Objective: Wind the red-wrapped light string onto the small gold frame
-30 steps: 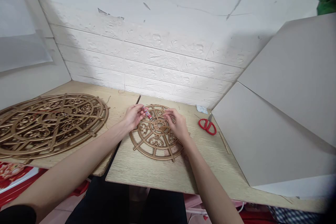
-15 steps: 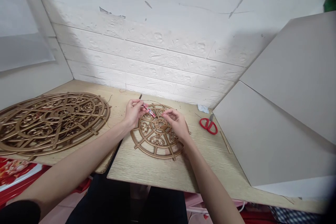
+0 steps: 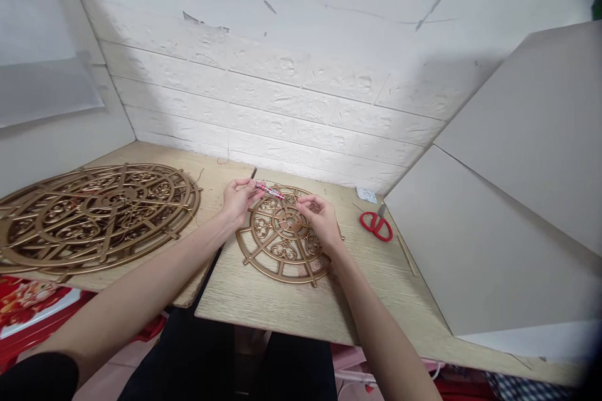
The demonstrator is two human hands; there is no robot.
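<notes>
My left hand (image 3: 238, 202) is closed on a slim red-and-white patterned tube (image 3: 270, 190), which points right over the far part of a round bronze-coloured openwork panel (image 3: 290, 277). A short dark rod (image 3: 254, 173) sticks up behind those fingers; whether it belongs to the tube I cannot tell. Beyond the tube a thin dark strand runs from the left hand toward the right. My right hand (image 3: 320, 218) hovers above the panel's right side, thumb and forefinger pinched near the tube's end. What they pinch is too small to make out.
Stacked larger bronze-coloured round panels (image 3: 101, 254) lie at left, with loose thin strands on them. Red-handled scissors (image 3: 376, 225), a crumpled pale wrapper (image 3: 366, 194) and a thin stick (image 3: 407, 255) lie at right. A white brick-patterned wall (image 3: 263, 100) and grey boards (image 3: 512, 200) enclose the table.
The tube has swung from slanting down toward the panel's centre to lying flatter. My right hand has shifted slightly right, away from the panel's centre. The view has moved slightly.
</notes>
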